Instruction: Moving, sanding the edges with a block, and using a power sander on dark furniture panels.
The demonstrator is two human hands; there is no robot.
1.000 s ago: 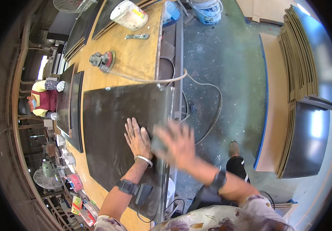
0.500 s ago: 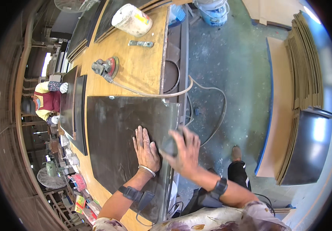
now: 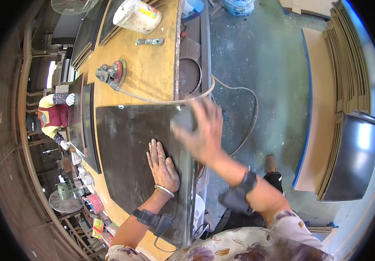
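**One hand pins the dark panel, the other works its near edge with a pad**

Head view: A large dark panel lies flat on the yellow-brown worktop, its right long edge running along the worktop's edge that faces the floor. Lying flat and flush to that edge, it puts the rim within easy reach of someone standing beside it.

The left hand is pressed palm-down on the panel near its right edge, fingers spread and flat, gripping nothing; by my reading it weighs the sheet down so it does not slide.

The right hand is blurred and sits over the panel's far right corner, fingers curled about a small grey block, probably a sanding pad. How tightly they close cannot be told through the blur.

Further along the worktop, well apart from the hands, a disc sander rests with its hose looping off the edge and down over the floor. A white bucket lies on its side near the far end, a small scraper-like tool beside it.

More dark panels lean along the worktop's left edge, where another person stands. A stack of boards lies on the floor to the right.
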